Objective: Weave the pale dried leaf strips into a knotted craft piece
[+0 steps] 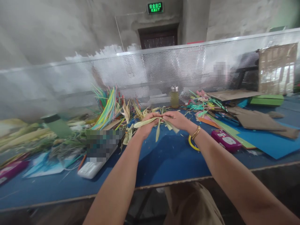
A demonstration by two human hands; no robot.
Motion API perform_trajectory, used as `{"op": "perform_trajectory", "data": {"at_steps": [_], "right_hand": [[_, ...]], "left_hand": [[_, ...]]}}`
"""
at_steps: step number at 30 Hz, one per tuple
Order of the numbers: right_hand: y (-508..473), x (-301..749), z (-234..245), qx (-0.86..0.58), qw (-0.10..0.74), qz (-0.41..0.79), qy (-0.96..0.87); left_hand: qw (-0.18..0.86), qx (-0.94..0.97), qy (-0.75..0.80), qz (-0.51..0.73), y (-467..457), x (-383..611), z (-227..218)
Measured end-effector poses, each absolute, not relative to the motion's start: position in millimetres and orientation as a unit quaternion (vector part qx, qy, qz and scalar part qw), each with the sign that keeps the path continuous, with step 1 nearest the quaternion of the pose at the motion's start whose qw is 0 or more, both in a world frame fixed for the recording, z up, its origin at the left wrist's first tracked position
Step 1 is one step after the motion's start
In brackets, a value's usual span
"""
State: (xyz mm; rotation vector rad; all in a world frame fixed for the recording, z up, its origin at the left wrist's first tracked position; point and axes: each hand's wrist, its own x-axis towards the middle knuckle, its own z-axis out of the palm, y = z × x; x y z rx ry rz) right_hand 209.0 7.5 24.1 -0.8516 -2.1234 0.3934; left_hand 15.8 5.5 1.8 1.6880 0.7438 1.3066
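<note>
Both my hands meet over the blue table (164, 162), a little above its surface. My left hand (147, 125) is closed around pale green leaf strips (158, 129), with the fingers curled over them. My right hand (178, 120), with a gold bracelet at the wrist, pinches the same strips from the other side. Loose ends of the strips hang down between the two hands. A yellow ring (192, 144) lies on the table under my right wrist.
A heap of leaves and coloured strips (110, 107) lies at the left and back. A small jar (174, 97) stands by the perforated metal screen (150, 72). A pink box (226, 140), coloured paper (264, 143) and cardboard (257, 120) lie at the right. A white case (91, 168) sits front left.
</note>
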Motion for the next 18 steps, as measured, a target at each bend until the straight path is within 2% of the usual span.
{"op": "perform_trajectory", "data": {"at_steps": [6,9,12,15,16,17,18], "right_hand": [[14,210,14,-0.359,0.389,0.169,-0.831],[22,214,10,-0.394,0.393,0.149,-0.817],[27,216,4,-0.418,0.401,0.154,-0.801],[32,215,-2,-0.439,0.407,0.159,-0.785],[33,215,-4,-0.445,0.408,0.161,-0.781],[33,214,-5,-0.449,0.409,0.163,-0.778],[34,213,-7,-0.452,0.409,0.167,-0.775]], "left_hand": [[0.453,0.642,0.344,0.514,7,22,-7],[0.428,0.637,0.432,0.474,7,22,-8],[0.355,0.67,0.55,0.349,-1,12,5],[0.187,0.732,0.617,0.218,-29,1,33],[0.158,0.735,0.623,0.215,-45,0,44],[0.174,0.741,0.601,0.243,-63,2,53],[0.242,0.75,0.548,0.28,-84,6,61]]}}
